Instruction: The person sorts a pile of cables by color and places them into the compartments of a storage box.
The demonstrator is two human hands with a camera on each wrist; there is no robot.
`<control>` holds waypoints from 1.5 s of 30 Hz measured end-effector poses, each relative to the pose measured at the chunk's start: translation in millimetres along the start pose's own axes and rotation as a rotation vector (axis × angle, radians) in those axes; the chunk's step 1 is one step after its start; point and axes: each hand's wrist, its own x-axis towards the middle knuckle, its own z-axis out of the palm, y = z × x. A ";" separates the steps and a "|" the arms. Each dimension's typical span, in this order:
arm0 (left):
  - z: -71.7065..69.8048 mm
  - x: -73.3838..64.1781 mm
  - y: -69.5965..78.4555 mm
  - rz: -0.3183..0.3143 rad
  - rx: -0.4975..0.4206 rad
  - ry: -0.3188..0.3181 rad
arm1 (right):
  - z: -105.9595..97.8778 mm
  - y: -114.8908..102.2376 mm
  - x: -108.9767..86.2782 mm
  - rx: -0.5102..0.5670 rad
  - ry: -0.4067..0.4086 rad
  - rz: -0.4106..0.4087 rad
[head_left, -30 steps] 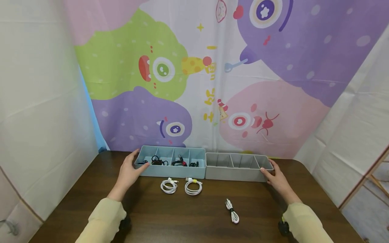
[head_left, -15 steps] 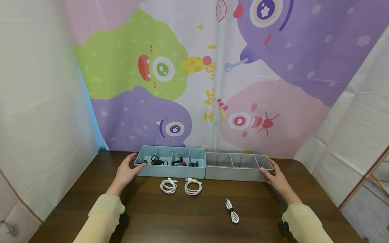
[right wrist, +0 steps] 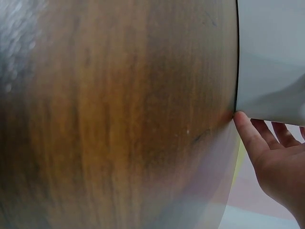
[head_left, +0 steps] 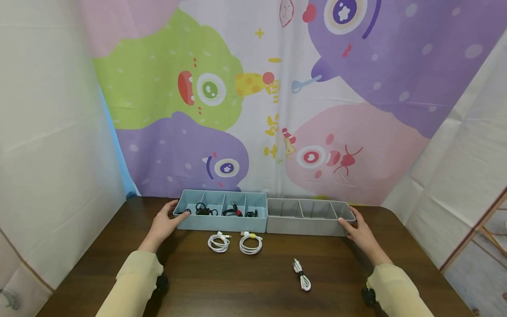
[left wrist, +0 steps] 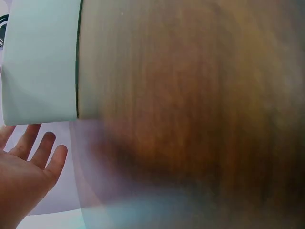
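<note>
In the head view, a light blue divided box [head_left: 222, 224] stands at the back of the table, with dark coiled cables [head_left: 203, 210] in its compartments. A grey divided box [head_left: 306, 227] adjoins its right end. My left hand [head_left: 161, 223] is at the blue box's left end, fingers spread and fairly straight, thumb over the near rim corner. My right hand [head_left: 362, 232] touches the grey box's right end with fairly straight fingers, thumb at the front corner. In front lie a white coiled cable [head_left: 218, 242], another with a yellow tie [head_left: 251, 244], and a white bundled cable [head_left: 302, 275] with a black tie.
A dark brown wooden table [head_left: 237, 290] carries everything. Right behind the boxes hangs a cartoon-print curtain [head_left: 265, 171]. White sheets [head_left: 59, 132] hang at both sides, and a wooden frame [head_left: 471, 235] stands at the far right.
My left hand has drawn slightly left and back, its thumb less far over the blue box. My right hand, the boxes and the cables hold their places; the view shifts slightly.
</note>
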 end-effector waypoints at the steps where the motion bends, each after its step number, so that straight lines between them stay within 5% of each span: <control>1: 0.1 0.0 0.1 0.000 0.002 -0.002 | 0.1 -0.2 0.1 0.000 0.000 0.000; 22: -0.6 0.0 8.3 -0.017 0.006 -0.023 | -3.0 -4.8 0.5 -0.048 0.003 -0.038; 28: 0.3 0.9 7.5 -0.033 0.000 -0.040 | -5.3 -9.7 0.3 -0.132 0.071 -0.159; 35: 3.7 3.0 6.1 -0.034 -0.033 -0.049 | -7.2 -22.3 -7.1 -0.253 0.170 -0.176; 40: 3.7 1.3 4.8 -0.044 -0.061 -0.049 | -3.5 -37.4 -15.8 -0.282 0.275 -0.275; 45: 4.2 0.2 6.3 -0.059 -0.098 -0.050 | -5.1 -56.6 -26.8 -0.285 0.311 -0.282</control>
